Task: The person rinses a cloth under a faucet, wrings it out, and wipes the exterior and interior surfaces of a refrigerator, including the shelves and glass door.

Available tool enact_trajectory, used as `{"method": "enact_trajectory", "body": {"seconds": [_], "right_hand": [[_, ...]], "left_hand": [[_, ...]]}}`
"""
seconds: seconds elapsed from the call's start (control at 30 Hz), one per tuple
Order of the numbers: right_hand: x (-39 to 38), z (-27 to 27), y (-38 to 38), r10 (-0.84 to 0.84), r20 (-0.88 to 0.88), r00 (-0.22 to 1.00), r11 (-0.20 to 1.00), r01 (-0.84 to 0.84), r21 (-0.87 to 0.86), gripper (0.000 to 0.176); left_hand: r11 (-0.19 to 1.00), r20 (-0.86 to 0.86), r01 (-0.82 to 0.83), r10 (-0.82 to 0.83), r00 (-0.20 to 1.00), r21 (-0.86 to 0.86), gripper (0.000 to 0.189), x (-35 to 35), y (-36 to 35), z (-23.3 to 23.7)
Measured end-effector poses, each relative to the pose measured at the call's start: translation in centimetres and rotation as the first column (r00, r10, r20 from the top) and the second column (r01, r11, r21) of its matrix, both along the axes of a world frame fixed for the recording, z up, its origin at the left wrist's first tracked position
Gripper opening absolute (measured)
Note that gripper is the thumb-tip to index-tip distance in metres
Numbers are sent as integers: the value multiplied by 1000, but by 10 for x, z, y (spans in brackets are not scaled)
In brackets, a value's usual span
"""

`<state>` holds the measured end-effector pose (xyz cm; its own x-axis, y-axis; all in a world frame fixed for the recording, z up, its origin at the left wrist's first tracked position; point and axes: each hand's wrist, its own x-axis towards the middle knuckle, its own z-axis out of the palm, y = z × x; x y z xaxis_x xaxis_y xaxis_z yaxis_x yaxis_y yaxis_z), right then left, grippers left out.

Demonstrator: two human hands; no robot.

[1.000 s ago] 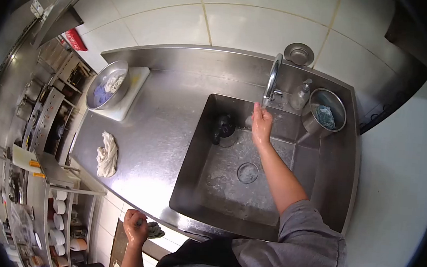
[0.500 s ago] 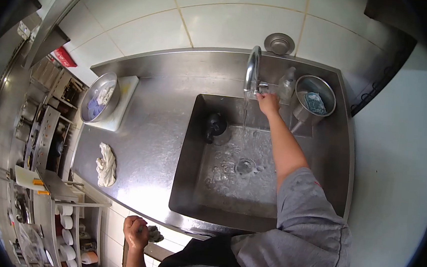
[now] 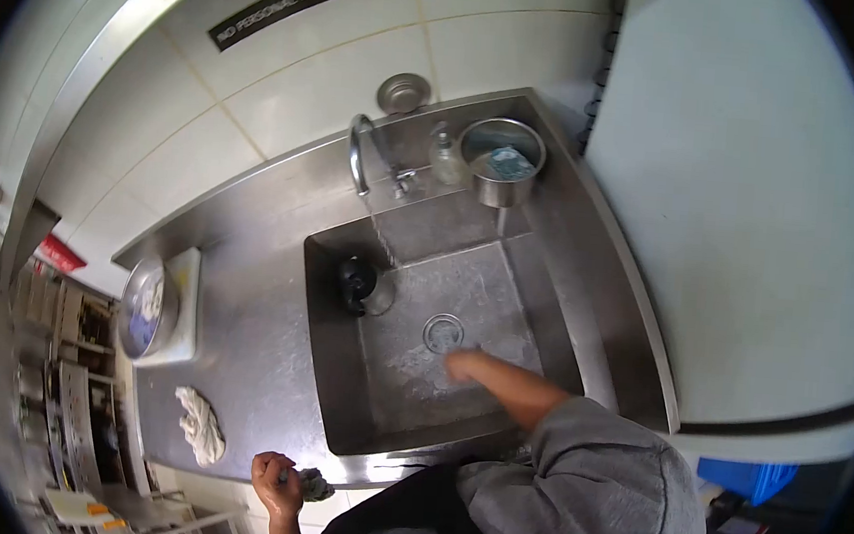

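White rag (image 3: pixel 200 426): crumpled on the steel bench (image 3: pixel 250 353), just left of the left grip.
Left hand (image 3: pixel 273 480): grip closed around a dark wad of cloth (image 3: pixel 311 482), at the bench's front edge.
Tap (image 3: pixel 358 149): well beyond both grips, water streaming into the sink (image 3: pixel 324 359).
Right hand (image 3: pixel 461 364): blurred, low in the sink, just beside the drain (image 3: pixel 442 332). Cannot tell whether the grip is open or closed.
Steel pot (image 3: pixel 500 162): far beyond the right grip, blue cloth inside.
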<state>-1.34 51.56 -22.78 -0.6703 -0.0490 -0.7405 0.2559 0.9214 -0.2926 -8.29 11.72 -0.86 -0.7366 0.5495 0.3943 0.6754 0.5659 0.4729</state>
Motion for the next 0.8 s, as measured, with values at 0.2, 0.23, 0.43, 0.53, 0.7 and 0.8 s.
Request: {"method": "enact_trajectory", "body": {"seconds": [0.2,0.23,0.43,0.53,0.7,0.8], "right_hand": [[114,35,-81,-524,-587,618,840,490,-234,25],[120,52,-89,-622,-527,580,774,558,-300,23],[179,124,-168,-742,-670,-19,563,525,-638,38],[211,145,-211,-753,-645,-131,483,554,-678,52],[285,202,-278,-945,44,-323,-143,288,-947,55],[339,222,-310,-887,-166,-430,-78,495,-865,39]], "left_hand": [[927,78,255,-286,955,274,15,-35,49,-16],[904,108,243,-297,949,352,14,-36,59,-20],[782,743,-26,-582,331,623,12,10,120,-30],[763,767,155,-640,50,627,22,65,136,-25],[541,701,469,-650,-293,698,37,167,129,16],[280,678,747,-673,-295,603,45,200,127,20]]}}
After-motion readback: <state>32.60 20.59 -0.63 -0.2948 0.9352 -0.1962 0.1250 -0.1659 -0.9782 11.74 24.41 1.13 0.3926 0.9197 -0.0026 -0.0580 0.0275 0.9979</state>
